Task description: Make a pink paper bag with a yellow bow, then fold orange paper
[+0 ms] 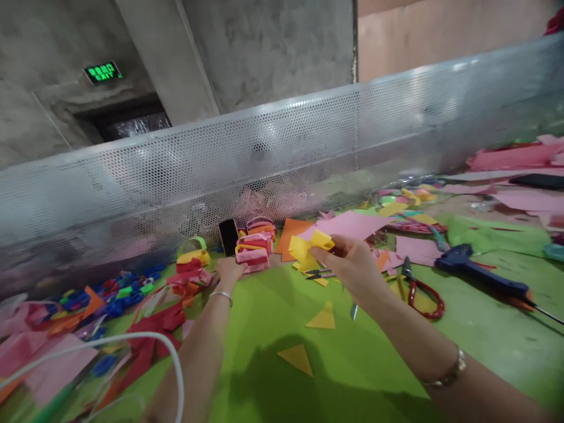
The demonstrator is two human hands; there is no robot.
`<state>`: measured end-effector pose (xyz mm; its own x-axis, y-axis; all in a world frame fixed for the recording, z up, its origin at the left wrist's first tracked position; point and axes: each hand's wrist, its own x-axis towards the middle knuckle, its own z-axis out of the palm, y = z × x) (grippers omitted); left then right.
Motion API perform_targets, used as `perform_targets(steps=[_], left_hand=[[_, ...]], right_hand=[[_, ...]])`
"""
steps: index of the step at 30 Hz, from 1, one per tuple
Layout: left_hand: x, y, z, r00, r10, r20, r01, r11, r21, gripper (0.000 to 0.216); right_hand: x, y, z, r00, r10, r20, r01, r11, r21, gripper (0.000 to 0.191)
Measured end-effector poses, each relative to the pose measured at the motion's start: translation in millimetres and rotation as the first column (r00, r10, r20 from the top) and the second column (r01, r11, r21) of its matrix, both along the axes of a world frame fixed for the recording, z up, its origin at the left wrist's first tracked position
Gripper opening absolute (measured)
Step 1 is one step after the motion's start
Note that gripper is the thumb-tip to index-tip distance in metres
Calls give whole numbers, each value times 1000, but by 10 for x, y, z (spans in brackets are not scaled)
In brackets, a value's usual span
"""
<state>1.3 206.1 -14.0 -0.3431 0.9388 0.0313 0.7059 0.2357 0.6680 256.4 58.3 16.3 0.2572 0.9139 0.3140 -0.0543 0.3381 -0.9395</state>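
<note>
Head view: the right hand (352, 267), just right of ctr, is closed on a yellow bow (314, 247) of folded paper. It is pinched btwn thumb & fingers and held clear of the green worktop (264, 317). The bow sticks out at the hand's 10 o'clock.

The left hand (230, 270) sits at 9 o'clock from the right one, near but apart, back up, w/ its fingertips at a pink-&-red striped bow (252, 257). The fingers are hidden, so can't tell if it grips or only touches. There is a bracelet on each wrist.

A black phone (228, 237) stands upright at the left hand's 12 o'clock, by the perforated metal screen (308, 147). Small snips (319, 274) lie on the worktop at the right hand's 9 o'clock, below the yellow bow. Two yellow triangles (324, 320) lie flat at approx. 7 o'clock of the right hand.

Red-handled scissors (420, 291) lie at its 3 o'clock, and a blue glue gun (480, 273) lies further out the same way. A pink sheet (352, 224) lies at its 12 o'clock. Blue & orange scraps (110, 294) spread at the far 9 o'clock of the left hand. A white cable (167, 352) curves at the frame's 8 o'clock.
</note>
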Motion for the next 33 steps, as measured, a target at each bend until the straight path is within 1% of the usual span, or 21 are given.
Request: perform_targets(steps=[3,6,8,10,11,12,13,15,17,18,19,21,22,24,26,28,30,31,33], left_hand=[[39,-4,-61,998,-11,55,12,1000,-20,34],[101,-113,-21,985,-14,170,10,1000,23,34],[163,-271,55,960,-34,278,13,997,78,33],[241,-516,138,911,-77,406,20,990,143,30],[282,-668,171,873,-108,475,27,984,175,27],[321,-836,193,827,-144,544,35,978,206,25],[355,-1011,203,772,-180,610,48,973,227,22],[400,-1354,184,656,-237,716,66,964,258,24],[409,-1632,133,558,-258,789,75,962,261,29],[402,-1732,105,518,-262,814,77,962,261,32],[390,-1805,81,473,-257,843,80,965,249,34],[362,-1875,49,370,-240,897,90,971,223,36],[350,-1882,44,315,-234,920,99,972,213,37],[339,-1873,51,219,-238,946,116,969,217,37],[343,-1870,73,175,-269,947,130,960,249,39],[355,-1895,101,178,-300,937,152,950,275,40],[365,-1940,128,207,-327,922,196,937,289,38],[368,-1965,141,227,-335,915,216,933,288,37],[373,-2008,164,272,-338,901,241,930,276,37]], right_hand=[[-3,-1,-10,1000,8,28,-8,1000,-20,25],[-9,16,-49,995,36,90,-35,999,-10,22],[-28,24,-86,989,45,141,-53,997,54,19],[-68,13,-125,981,23,191,-63,976,208,15],[-96,-2,-143,975,-4,223,-67,948,311,11],[-129,-25,-159,964,-39,262,-78,904,421,7],[-165,-56,-172,949,-80,305,-99,842,530,5],[-242,-134,-189,900,-178,397,-168,700,694,16],[-317,-223,-198,835,-273,478,-248,588,770,21],[-351,-266,-201,807,-303,506,-283,555,783,21],[-380,-303,-207,784,-317,533,-312,541,781,19],[-428,-358,-229,766,-300,569,-352,545,761,18],[-449,-374,-246,768,-275,579,-364,557,747,19],[-488,-389,-286,786,-197,586,-372,607,702,23],[-527,-396,-319,827,-67,559,-374,677,634,22],[-566,-407,-332,848,113,518,-409,762,502,15],[-596,-424,-326,848,239,473,-435,824,364,7],[-606,-431,-320,849,264,458,-426,854,297,5],[-613,-437,-314,863,251,439,-363,912,191,7]])
